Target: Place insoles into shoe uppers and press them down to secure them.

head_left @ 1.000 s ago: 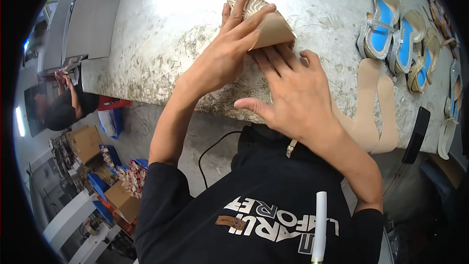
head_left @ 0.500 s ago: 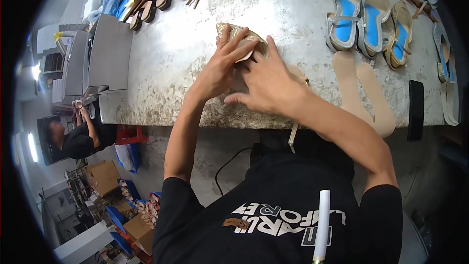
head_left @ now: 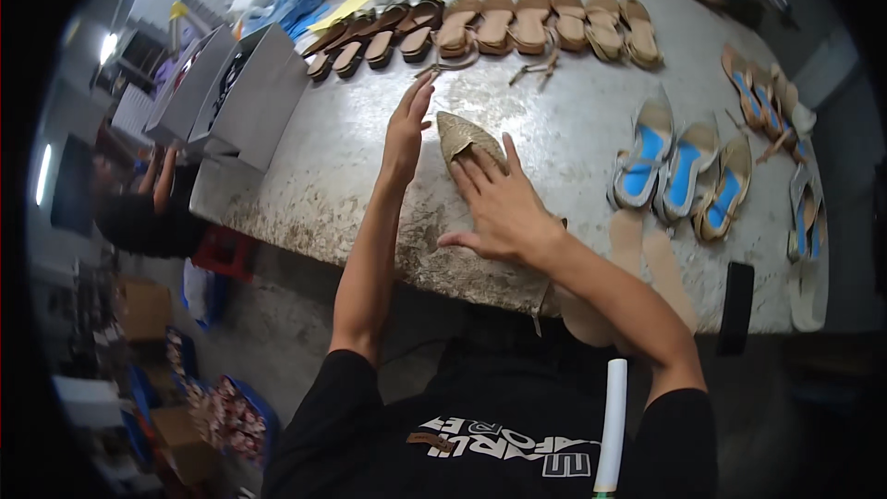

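Note:
A gold pointed-toe shoe lies on the worn metal table in front of me, its toe pointing away. My right hand reaches to it with fingers stretched out, the fingertips inside the shoe's opening and the thumb spread to the left. The rear part of the shoe is hidden beneath this hand and forearm. To the left of the shoe, my left hand is raised on edge, fingers straight and apart from the shoe, holding nothing. Beige insoles lie beyond my right forearm, partly covered by it.
At the right stand silver shoes and a gold shoe with blue pads inside. A black phone lies at the table's front edge. Sandals line the back. Grey boxes stand left, near another person.
My left hand has let go of the gold shoe and moved away to its left, fingers straightened. My right hand stays at the shoe's opening. The view has shifted, showing more of the table's far side.

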Available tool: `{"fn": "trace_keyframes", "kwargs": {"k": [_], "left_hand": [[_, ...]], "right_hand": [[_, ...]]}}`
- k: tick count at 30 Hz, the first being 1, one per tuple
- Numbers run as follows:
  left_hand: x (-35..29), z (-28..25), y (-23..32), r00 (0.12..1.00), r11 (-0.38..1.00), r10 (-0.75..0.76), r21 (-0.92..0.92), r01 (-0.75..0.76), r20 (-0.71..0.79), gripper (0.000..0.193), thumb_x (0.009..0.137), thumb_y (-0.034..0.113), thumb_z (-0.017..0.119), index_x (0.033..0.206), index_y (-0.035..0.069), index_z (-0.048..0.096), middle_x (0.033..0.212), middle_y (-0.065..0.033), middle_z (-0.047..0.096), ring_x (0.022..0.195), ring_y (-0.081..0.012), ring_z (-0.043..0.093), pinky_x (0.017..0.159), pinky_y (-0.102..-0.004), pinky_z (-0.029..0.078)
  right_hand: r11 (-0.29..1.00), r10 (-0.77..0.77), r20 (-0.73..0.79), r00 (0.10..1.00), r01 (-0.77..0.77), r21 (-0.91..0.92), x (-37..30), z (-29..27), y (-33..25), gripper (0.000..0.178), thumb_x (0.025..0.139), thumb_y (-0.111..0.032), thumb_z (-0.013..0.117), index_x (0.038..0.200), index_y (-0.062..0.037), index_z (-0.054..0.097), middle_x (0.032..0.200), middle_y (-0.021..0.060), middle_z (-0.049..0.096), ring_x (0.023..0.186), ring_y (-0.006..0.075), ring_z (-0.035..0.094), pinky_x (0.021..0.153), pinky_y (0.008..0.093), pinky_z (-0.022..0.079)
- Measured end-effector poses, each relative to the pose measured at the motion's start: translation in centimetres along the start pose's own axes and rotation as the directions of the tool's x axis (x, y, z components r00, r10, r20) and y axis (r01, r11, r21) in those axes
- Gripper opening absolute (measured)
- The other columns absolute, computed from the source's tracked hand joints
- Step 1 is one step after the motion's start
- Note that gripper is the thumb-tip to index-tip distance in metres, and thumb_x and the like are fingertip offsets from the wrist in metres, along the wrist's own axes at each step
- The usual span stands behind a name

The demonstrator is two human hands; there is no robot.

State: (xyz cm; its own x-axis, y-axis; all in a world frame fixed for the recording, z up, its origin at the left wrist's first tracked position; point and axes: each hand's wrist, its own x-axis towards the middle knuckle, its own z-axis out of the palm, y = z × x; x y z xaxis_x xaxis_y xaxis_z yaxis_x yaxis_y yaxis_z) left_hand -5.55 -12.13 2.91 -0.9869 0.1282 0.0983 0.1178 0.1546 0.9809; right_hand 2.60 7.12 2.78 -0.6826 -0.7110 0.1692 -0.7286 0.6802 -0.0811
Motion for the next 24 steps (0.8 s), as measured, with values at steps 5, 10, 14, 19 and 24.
{"fn": "trace_keyframes", "kwargs": {"k": [5, 10, 14, 19, 24], "left_hand": [[1.3, 1.7, 1.0, 0.995, 0.954, -0.061, -0.290, 0.080, 0.075, 0.022, 0.095, 0.013, 0.063, 0.113, 0.002, 0.070, 0.104, -0.0073, 0.062, 0.102, -0.0196, 0.059, 0.096, -0.0314, 0.046], [2.5, 4.6, 0.1, 0.941, 0.930, -0.274, -0.192, 0.312, 0.201, 0.022, 0.094, 0.014, 0.061, 0.107, 0.001, 0.071, 0.094, -0.0056, 0.065, 0.090, -0.0134, 0.059, 0.085, -0.0272, 0.049], [0.8, 6.4, -3.3, 0.936, 0.921, -0.245, -0.242, 0.306, 0.253, 0.020, 0.099, 0.017, 0.063, 0.114, 0.004, 0.066, 0.096, -0.0059, 0.067, 0.081, -0.0133, 0.062, 0.074, -0.0250, 0.053], [1.1, 7.5, -2.5, 0.957, 0.870, -0.235, -0.403, 0.285, 0.170, 0.027, 0.100, 0.020, 0.065, 0.123, 0.005, 0.061, 0.095, -0.0046, 0.061, 0.089, -0.0162, 0.067, 0.080, -0.0285, 0.054], [0.9, 6.1, -5.0, 0.971, 0.955, -0.237, -0.176, 0.239, 0.036, 0.025, 0.097, 0.015, 0.066, 0.120, 0.005, 0.062, 0.093, -0.0052, 0.064, 0.084, -0.0148, 0.063, 0.078, -0.0275, 0.052]], "right_hand": [[0.996, -0.090, -0.263, 0.961, 0.080, -0.049, -1.3, -3.5, -1.9, 0.108, 0.091, -0.079, 0.042, 0.141, 0.0170, 0.045, 0.137, 0.0291, 0.056, 0.137, 0.0387, 0.049, 0.122, 0.0641, 0.014], [0.974, 0.226, 0.032, 0.974, -0.227, 0.021, -1.0, -1.5, -1.7, 0.103, 0.092, -0.078, 0.041, 0.138, 0.0148, 0.049, 0.134, 0.0293, 0.057, 0.134, 0.0384, 0.050, 0.121, 0.0658, 0.014], [0.943, 0.324, 0.231, 0.918, -0.333, 0.001, -0.4, -0.8, -1.6, 0.103, 0.093, -0.080, 0.035, 0.131, 0.0124, 0.060, 0.133, 0.0289, 0.060, 0.135, 0.0378, 0.050, 0.121, 0.0661, 0.002], [0.945, 0.321, -0.106, 0.941, -0.326, -0.039, 0.3, 2.4, -0.1, 0.099, 0.092, -0.079, 0.038, 0.120, 0.0108, 0.069, 0.124, 0.0266, 0.066, 0.133, 0.0364, 0.053, 0.121, 0.0656, 0.003], [0.960, 0.200, 0.097, 0.975, -0.215, 0.182, 0.1, -0.5, 0.3, 0.093, 0.088, -0.075, 0.054, 0.124, 0.0107, 0.063, 0.129, 0.0313, 0.061, 0.135, 0.0386, 0.050, 0.119, 0.0682, 0.009]]}}
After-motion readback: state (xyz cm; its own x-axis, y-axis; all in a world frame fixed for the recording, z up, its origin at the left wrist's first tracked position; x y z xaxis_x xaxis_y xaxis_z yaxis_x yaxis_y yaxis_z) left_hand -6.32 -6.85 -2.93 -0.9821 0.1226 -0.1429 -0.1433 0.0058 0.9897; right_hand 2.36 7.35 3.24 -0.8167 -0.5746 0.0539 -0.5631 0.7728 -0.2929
